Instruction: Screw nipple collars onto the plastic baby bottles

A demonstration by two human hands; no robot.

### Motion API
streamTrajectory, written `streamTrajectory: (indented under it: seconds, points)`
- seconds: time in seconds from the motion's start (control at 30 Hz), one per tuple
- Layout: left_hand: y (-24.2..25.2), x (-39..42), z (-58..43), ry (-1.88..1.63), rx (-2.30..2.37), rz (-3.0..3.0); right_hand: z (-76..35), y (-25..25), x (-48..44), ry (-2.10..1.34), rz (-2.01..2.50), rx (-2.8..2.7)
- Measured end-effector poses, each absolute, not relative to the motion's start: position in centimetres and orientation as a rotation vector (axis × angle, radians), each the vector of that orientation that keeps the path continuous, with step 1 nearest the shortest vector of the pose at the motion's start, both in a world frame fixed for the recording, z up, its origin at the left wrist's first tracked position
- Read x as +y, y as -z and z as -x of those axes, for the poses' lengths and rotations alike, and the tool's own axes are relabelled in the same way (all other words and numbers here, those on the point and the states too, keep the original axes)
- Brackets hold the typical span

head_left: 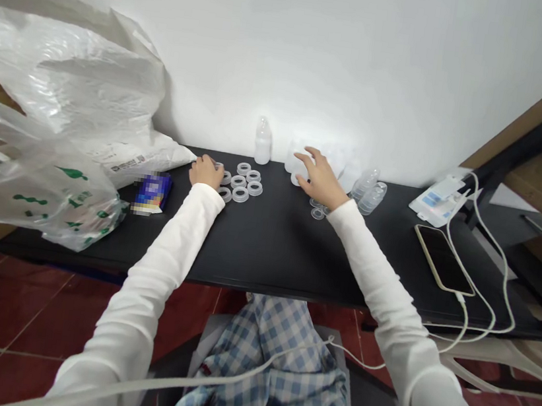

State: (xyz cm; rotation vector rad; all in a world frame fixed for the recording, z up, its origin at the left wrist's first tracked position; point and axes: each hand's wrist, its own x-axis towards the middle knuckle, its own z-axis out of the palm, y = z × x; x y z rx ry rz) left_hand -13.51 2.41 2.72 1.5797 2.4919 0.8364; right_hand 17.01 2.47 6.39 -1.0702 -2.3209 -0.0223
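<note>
My left hand [206, 172] is at the left side of a group of translucent bottle collar rings [240, 193], its fingers curled and closed on one ring [218, 166] at the group's edge. My right hand [323, 176] is open, thumb and fingers spread around the front of a white bottle [296, 177] without visibly gripping it. More whitish bottles [349, 173] stand behind that hand, partly hidden by it. Beneath its wrist lie small clear round pieces [317, 214]. Clear domed caps [372, 198] are to its right. One baby bottle with a clear cap [262, 142] stands upright between my hands, near the wall.
Large plastic bags [66, 89] crowd the table's left end, with a blue packet [152, 193] in front. On the right are a phone [445, 259] on a white cable [503, 260] and a white pouch-like item [439, 198]. The black table [264, 255] backs onto a white wall.
</note>
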Motion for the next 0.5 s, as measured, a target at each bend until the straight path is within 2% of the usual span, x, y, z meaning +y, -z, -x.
streamTrajectory:
  seconds: [0.3,0.5]
  points:
    - [-2.8,1.8,12.4,-0.719,2.567,-1.602,-5.2,-6.6,10.6,-0.062,1.124,-2.174]
    - [-2.7,1.5,11.4,-0.778,2.506,-1.757,-3.2,-5.2,11.6,-0.107,1.258,-2.203]
